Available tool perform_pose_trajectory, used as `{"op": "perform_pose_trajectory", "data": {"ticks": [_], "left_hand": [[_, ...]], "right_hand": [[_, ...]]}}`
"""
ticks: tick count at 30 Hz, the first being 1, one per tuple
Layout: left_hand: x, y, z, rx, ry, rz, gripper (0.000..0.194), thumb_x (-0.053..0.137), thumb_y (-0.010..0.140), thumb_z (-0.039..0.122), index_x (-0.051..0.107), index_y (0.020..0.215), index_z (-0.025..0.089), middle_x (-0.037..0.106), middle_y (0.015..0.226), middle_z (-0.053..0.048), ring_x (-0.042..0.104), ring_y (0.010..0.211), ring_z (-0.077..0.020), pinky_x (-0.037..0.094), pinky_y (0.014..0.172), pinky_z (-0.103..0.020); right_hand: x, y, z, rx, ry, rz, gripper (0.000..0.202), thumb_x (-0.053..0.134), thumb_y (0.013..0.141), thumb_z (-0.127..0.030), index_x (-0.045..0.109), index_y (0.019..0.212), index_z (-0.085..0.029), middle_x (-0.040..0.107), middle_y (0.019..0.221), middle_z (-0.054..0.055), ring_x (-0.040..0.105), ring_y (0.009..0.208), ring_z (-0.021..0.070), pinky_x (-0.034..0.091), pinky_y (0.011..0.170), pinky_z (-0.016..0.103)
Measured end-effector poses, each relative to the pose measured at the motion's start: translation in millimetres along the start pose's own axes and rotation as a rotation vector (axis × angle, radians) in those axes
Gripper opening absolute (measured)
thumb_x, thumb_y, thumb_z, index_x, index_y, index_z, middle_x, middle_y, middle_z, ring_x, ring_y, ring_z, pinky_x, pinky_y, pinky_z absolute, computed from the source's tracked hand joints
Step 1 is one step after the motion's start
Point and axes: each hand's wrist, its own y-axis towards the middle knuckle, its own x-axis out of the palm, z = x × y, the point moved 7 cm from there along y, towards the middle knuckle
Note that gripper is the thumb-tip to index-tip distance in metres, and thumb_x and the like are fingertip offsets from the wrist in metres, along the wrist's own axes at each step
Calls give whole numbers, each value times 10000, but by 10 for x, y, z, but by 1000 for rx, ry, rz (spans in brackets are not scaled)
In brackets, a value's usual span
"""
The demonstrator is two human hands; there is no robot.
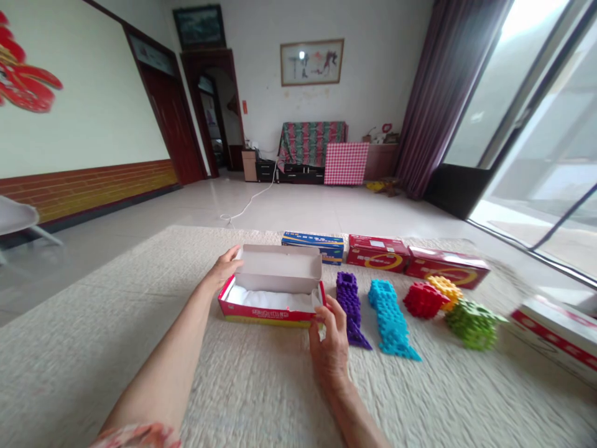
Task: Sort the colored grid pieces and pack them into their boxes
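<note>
A red box with a yellow-green lower edge stands on the cream textured cover, its lid raised at the back. White padding lies inside. My left hand is closed on the left end of the lid, thumb and fingers at its edge. At the box's front right corner, my right hand has its fingers curled round the edge. Just right of it lies a purple knobbly block piece, then a light blue one.
Behind stand a blue box and two red boxes. Red, yellow and green knobbly pieces sit to the right, near a white and red box. A white cable crosses the floor.
</note>
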Motion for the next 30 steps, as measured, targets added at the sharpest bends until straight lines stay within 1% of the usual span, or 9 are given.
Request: {"op": "perform_pose_trajectory", "data": {"ticks": [3,7,10,12,15,16,18,23,30], "left_hand": [[18,-4,-20,-13,105,5,697,506,732,149,342,1410,147,523,1352,-140,565,1161,-206,478,906,-264],[34,-143,-4,-23,160,-68,758,478,765,177,186,1463,135,657,1160,-128,675,924,-191,537,762,-268],[16,-249,17,20,134,-70,735,445,768,150,195,1459,131,632,1207,-133,651,1010,-189,528,822,-270],[-59,-290,89,103,210,34,712,449,753,133,269,1441,171,564,1309,-115,588,1136,-196,493,919,-286],[-99,-370,366,340,457,181,596,454,743,123,472,1331,222,462,1416,-45,425,1308,-198,354,1093,-325],[-48,-402,471,432,527,163,552,439,751,119,524,1286,225,459,1418,-27,389,1332,-189,305,1127,-333],[108,-443,598,535,611,31,517,403,759,96,585,1225,229,528,1356,-15,429,1302,-170,298,1133,-337],[304,-431,523,503,736,-215,433,417,731,72,701,1028,208,659,1189,-34,593,1121,-176,417,1034,-314],[215,-389,400,508,627,-226,351,458,750,97,732,922,235,713,1072,-4,644,1023,-155,461,976,-297]], "right_hand": [[16,4,12,9,14,-9,294,477,843,-86,547,1093,-224,476,1258,109,472,1196,228,479,941,449],[10,11,24,10,22,0,303,482,842,-98,559,1106,-224,483,1255,112,483,1186,235,486,933,456],[5,13,26,6,23,2,302,487,842,-103,561,1109,-223,489,1253,115,487,1184,239,489,928,462],[3,13,27,5,22,3,305,488,841,-105,562,1111,-226,492,1249,114,491,1180,240,491,924,462],[7,9,35,1,16,5,306,487,843,-104,559,1115,-224,493,1256,118,494,1178,239,497,915,455],[9,7,38,-2,13,6,305,487,844,-103,556,1117,-222,492,1261,120,496,1177,238,499,912,453],[13,5,47,-10,9,5,299,489,846,-104,553,1114,-220,493,1267,122,498,1176,237,500,912,452],[18,2,65,-18,1,-5,273,492,848,-115,557,1092,-220,508,1252,121,506,1171,239,511,900,450],[2,-6,42,-35,-32,-11,311,516,835,-137,552,1127,-237,509,1264,121,522,1162,253,549,840,442]]}}
